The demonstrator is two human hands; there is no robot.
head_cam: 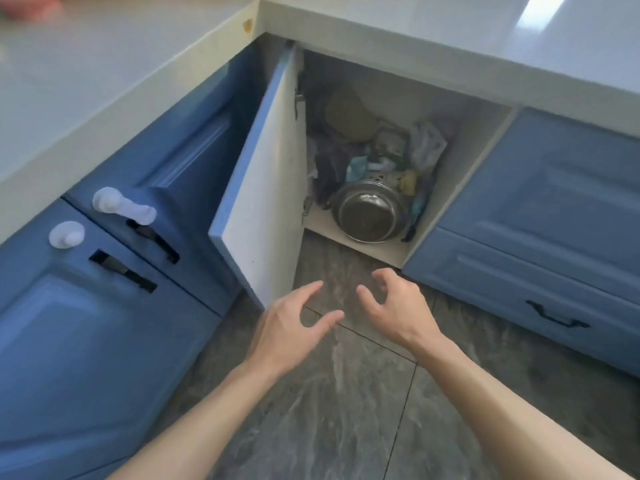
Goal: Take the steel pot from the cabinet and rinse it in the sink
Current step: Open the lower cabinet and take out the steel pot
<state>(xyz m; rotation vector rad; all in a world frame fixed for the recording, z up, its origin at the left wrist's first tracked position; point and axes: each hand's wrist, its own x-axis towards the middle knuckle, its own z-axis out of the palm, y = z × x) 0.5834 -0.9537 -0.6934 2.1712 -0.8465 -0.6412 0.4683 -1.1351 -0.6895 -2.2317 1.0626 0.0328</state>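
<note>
A round steel pot point(367, 212) sits at the front of the open corner cabinet point(460, 188), on its white floor, mouth facing me. The cabinet's door point(263, 188) stands swung open to the left. My left hand point(294, 327) and my right hand point(398, 306) hover over the floor tiles just in front of the cabinet, below the pot. Both hands are empty with fingers spread and curled. Neither hand touches the pot. No sink is in view.
Behind the pot lie crumpled plastic bags and cloths point(388, 157). Blue cabinet doors with white child locks point(123, 206) stand at the left, blue drawers point(540, 220) at the right. A white countertop point(104, 64) runs above. Grey marble tiles point(346, 393) cover the floor.
</note>
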